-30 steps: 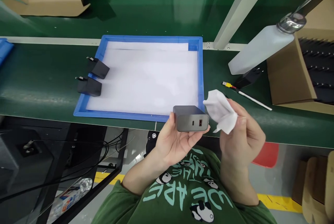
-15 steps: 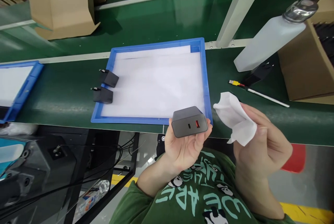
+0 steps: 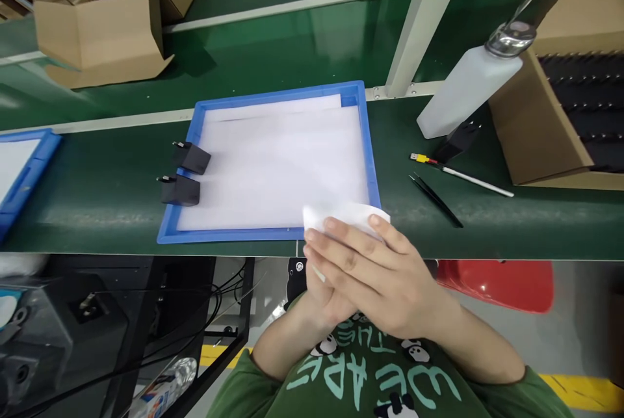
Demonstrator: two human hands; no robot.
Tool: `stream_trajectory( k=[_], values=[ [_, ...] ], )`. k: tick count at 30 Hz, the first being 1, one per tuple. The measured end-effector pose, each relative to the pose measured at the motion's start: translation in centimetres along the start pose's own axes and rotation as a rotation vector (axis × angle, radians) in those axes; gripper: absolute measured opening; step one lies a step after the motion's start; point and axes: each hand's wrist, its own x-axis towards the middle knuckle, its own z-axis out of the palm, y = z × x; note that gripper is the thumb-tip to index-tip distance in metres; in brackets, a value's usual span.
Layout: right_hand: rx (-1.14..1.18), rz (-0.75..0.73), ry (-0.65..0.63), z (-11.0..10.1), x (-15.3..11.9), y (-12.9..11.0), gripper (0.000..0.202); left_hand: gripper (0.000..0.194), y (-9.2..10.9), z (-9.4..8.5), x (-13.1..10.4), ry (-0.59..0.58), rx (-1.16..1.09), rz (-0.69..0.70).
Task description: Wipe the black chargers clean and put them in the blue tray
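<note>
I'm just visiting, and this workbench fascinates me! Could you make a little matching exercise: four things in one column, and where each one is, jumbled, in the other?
Things
1. White cloth
2. Black plug adapters
3. Black tweezers
4. Red seat

Places
A. Lying on the green bench, right of the blue tray
B. Below the level of the bench top
C. Partly covered by the fingers of the right hand
D. At the left edge of the tray

Right pairs: 1-C, 2-D, 3-A, 4-B
</note>
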Motion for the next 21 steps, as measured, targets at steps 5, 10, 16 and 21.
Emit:
stream_trajectory(
  k=[5,10,16,21],
  values=[
    [-0.277,-0.124,-0.054,-2.8,-2.9,3.0,0.045,0.08,0.2,-0.9,1.5,-0.125,-0.322,0.002],
    [-0.273,0.14,-0.009,-2.2,-5.8,6.8,0.051,0.079,1.8,-1.1,1.0,-0.147,-0.83,-0.087],
    [-0.169,0.287,-0.057,0.2,-6.0,6.8,0.05,0.076,-0.1,-1.9,0.9,-0.078,-0.66,-0.087],
    [0.09,0.262,0.033,-0.1,-2.7,0.6,0.087,0.063,-0.8,-2.6,1.8,-0.206,0.107,0.084]
  ],
)
